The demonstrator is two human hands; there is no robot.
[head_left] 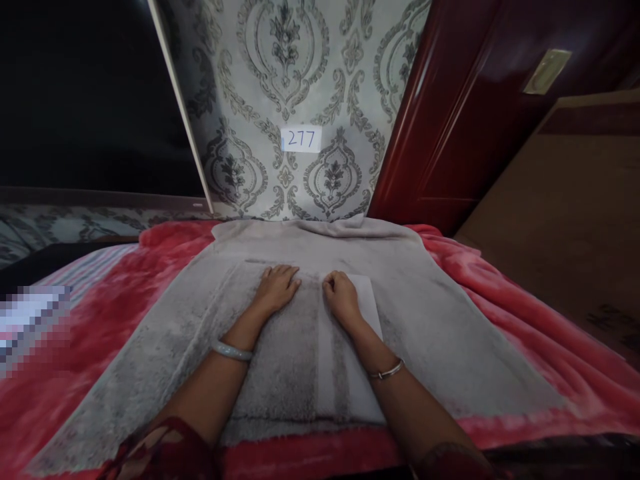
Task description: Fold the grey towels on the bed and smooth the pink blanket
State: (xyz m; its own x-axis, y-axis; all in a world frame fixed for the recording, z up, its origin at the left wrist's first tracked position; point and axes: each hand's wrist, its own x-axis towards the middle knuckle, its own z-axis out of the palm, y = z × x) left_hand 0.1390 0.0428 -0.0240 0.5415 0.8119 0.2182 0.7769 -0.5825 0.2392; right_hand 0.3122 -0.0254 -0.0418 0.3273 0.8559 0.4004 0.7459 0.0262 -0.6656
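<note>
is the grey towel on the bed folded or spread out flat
Partly folded. The towel lies on the red blanket with a section doubled over its middle, and both hands, left and right, press it flat.

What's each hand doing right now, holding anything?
Left hand: open, flat on the grey towel, holding nothing.
Right hand: fingers loosely curled, resting on the white folded cloth, no visible grip.

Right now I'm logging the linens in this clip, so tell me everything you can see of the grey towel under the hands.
The grey towel is a large, plush, fleecy-looking cloth spread flat on a red blanket, its far edge bunched against the patterned wall. A smaller folded section lies along its middle. The left hand and right hand rest on that section, palms down, side by side.
</note>
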